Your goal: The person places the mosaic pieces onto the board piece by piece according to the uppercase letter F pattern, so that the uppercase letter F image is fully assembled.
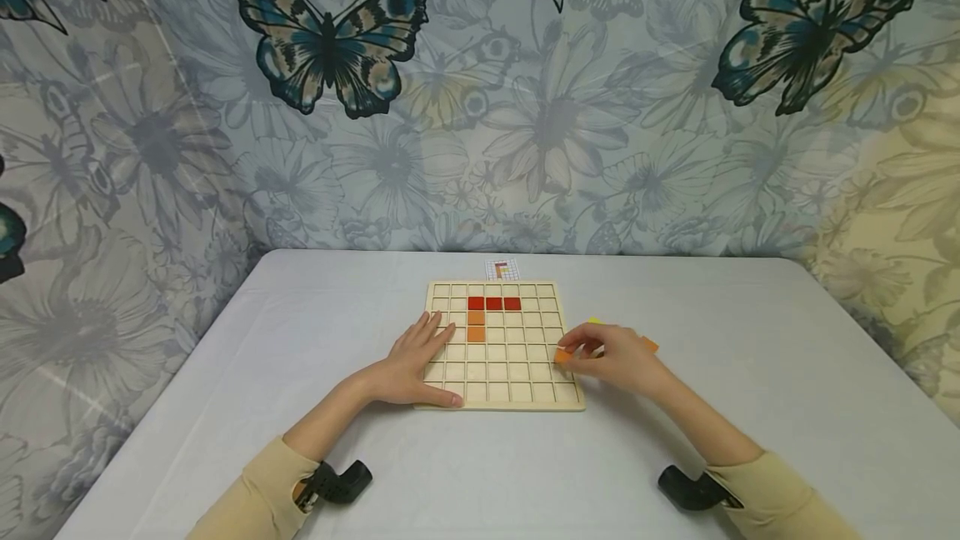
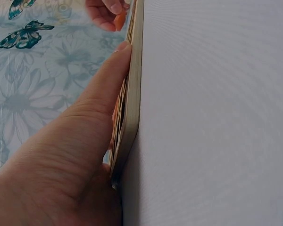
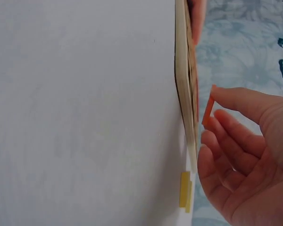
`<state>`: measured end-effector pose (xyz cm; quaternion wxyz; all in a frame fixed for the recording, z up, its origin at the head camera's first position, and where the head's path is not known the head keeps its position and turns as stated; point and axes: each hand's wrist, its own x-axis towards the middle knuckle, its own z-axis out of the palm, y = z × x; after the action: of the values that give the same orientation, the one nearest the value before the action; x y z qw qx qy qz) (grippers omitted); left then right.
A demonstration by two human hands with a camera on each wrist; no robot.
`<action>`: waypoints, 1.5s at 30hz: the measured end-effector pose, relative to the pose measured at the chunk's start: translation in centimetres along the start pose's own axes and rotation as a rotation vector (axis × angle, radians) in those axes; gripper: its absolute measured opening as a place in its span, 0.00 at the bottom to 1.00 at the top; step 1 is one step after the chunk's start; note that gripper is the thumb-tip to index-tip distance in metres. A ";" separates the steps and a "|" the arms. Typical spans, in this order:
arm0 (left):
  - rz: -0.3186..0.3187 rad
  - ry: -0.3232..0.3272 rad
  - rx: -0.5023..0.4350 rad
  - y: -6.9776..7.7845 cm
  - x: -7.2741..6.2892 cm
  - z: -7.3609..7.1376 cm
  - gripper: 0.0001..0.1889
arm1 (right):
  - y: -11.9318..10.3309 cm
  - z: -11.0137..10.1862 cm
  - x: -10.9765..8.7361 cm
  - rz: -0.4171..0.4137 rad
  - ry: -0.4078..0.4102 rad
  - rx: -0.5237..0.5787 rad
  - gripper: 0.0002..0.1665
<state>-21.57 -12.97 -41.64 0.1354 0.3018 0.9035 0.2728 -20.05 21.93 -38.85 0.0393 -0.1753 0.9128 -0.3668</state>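
A wooden grid board [image 1: 517,394] lies flat on the white table. Three red tiles [image 1: 493,304] form a row near its far side, and two orange tiles [image 1: 476,326] run down below the leftmost one. My left hand [image 1: 411,365] rests on the board's left edge, fingers spread and thumb along the near edge. Over the right edge, my right hand [image 1: 611,358] pinches an orange tile [image 3: 208,111] between thumb and fingers. In the right wrist view that tile is held on edge, close above the board.
Yellow tiles [image 3: 184,189] lie on the table right of the board, partly hidden by my right hand in the head view. Another orange tile [image 1: 649,344] shows behind that hand. A small printed pattern card [image 1: 502,270] lies beyond the board's far edge.
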 end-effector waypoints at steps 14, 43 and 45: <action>0.010 -0.003 0.003 0.1 -0.1 0.0 0.58 | -2.2 2.2 1.9 -0.094 -0.047 0.034 0.14; -0.007 -0.005 0.004 -0.1 0.0 0.0 0.58 | -5.7 6.2 5.5 -0.187 -0.079 -0.034 0.11; -0.005 -0.005 0.004 -0.1 0.0 0.0 0.58 | -5.9 6.3 5.7 -0.193 -0.079 -0.044 0.11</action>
<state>-21.57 -13.05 -41.69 0.1378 0.3007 0.9043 0.2697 -22.37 11.83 -39.07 0.0361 -0.2776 0.8972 -0.3416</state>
